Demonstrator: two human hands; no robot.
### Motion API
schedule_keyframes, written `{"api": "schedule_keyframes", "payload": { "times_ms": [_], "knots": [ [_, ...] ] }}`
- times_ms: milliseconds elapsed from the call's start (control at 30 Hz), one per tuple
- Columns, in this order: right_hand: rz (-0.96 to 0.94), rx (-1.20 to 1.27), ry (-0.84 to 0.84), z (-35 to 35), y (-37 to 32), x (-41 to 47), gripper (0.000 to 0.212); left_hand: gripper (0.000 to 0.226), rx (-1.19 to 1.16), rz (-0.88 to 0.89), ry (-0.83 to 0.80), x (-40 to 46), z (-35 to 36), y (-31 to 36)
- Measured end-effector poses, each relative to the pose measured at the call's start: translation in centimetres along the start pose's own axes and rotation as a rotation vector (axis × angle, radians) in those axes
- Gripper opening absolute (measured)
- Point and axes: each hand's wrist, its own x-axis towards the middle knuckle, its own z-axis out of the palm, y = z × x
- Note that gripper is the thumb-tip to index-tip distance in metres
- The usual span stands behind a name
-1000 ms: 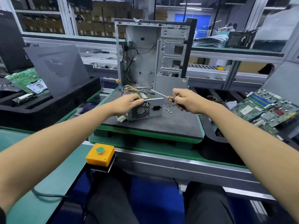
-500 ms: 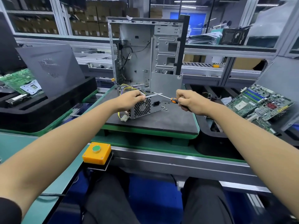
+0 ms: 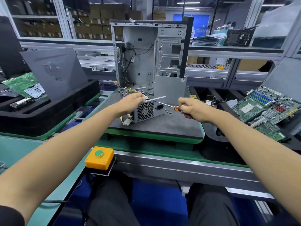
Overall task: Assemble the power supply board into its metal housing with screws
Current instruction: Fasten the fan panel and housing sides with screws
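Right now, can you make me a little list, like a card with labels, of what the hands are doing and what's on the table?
left hand: holds the top of the power supply
right hand: grips the screwdriver
screwdriver tip: at the power supply's upper right corner
loose screws: on the grey mat, beside the power supply
computer case: upright behind, side open
yellow button box: near edge

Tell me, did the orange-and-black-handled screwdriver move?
Yes. The orange-and-black-handled screwdriver dropped lower, closer to the small loose metal screws lying on the dark grey mat.
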Motion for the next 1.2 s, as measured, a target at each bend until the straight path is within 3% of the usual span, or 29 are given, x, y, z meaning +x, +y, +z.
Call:
{"api": "schedule_keyframes", "payload": {
  "times_ms": [400,867,1200],
  "knots": [
    [0.009,-0.05,0.002,0.2,-0.3,0.2,0.022,0.032,-0.151,-0.127,-0.101,0.4,-1.1,1.3],
    [0.022,-0.071,-0.016,0.1,-0.4,0.5,0.019,0.031,-0.098,-0.079,-0.052,0.4,-0.3,1.1],
    [0.037,-0.024,0.013,0.5,-0.9,0.0,0.021,0.033,0.068,0.066,-0.063,0.6,-0.5,0.6]
  ]
}}
